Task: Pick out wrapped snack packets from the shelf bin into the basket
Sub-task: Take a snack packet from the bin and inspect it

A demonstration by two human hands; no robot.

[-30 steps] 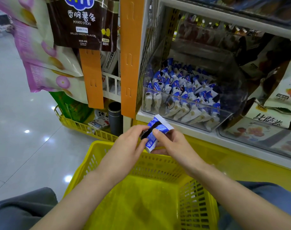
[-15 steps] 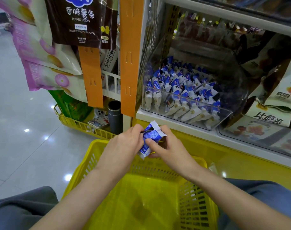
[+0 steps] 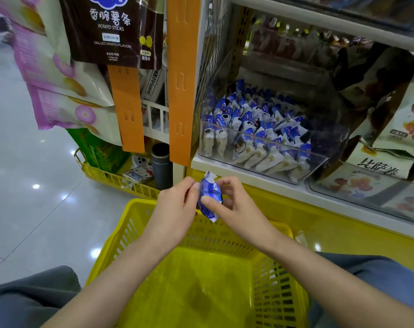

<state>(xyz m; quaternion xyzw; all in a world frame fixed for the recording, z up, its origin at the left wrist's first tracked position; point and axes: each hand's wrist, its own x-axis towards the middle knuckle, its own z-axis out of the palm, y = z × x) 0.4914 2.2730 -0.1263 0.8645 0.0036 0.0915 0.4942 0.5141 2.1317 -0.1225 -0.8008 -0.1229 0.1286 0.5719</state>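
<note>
Above the far rim of the yellow slatted plastic basket (image 3: 279,275), the left hand (image 3: 177,207) and right hand (image 3: 234,204) both pinch one crinkled, glossy blue-and-white snack packet (image 3: 209,197) between curled fingers. Behind them, the clear, hard-walled shelf bin (image 3: 260,147) holds many similar foil packets.
</note>
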